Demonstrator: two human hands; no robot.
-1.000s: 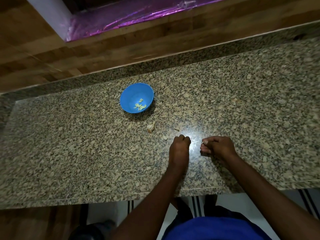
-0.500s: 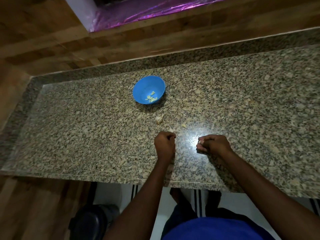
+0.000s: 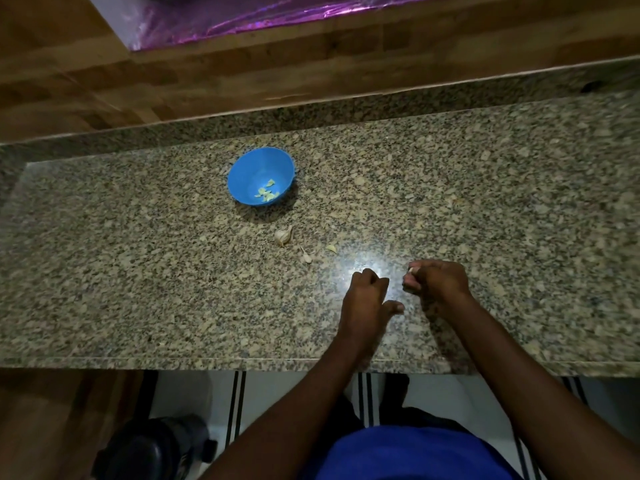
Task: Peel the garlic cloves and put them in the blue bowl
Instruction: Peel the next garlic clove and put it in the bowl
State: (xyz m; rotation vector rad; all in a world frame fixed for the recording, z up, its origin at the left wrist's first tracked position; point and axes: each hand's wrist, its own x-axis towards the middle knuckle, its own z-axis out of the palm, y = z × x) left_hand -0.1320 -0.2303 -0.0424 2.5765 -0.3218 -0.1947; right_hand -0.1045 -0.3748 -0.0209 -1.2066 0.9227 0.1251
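Pinching a garlic clove (image 3: 411, 270), right hand (image 3: 438, 280) fingers (image 3: 412, 280), clove mostly hidden, seemingly unpeeled

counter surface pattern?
Speckled tan-and-grey granite counter; head view.

You are working in dim light — the whole scene reads dark and warm, with muddy detail in the corners. A single overhead source throws a bright patch of glare on the polished desk (image 3: 372, 263), just beyond your hands (image 3: 367, 292). The blue bowl (image 3: 260, 175) casts a soft shadow toward its right. The wide lens bows the desk's edges, and the right side smears with motion blur — the speckle there is soft.
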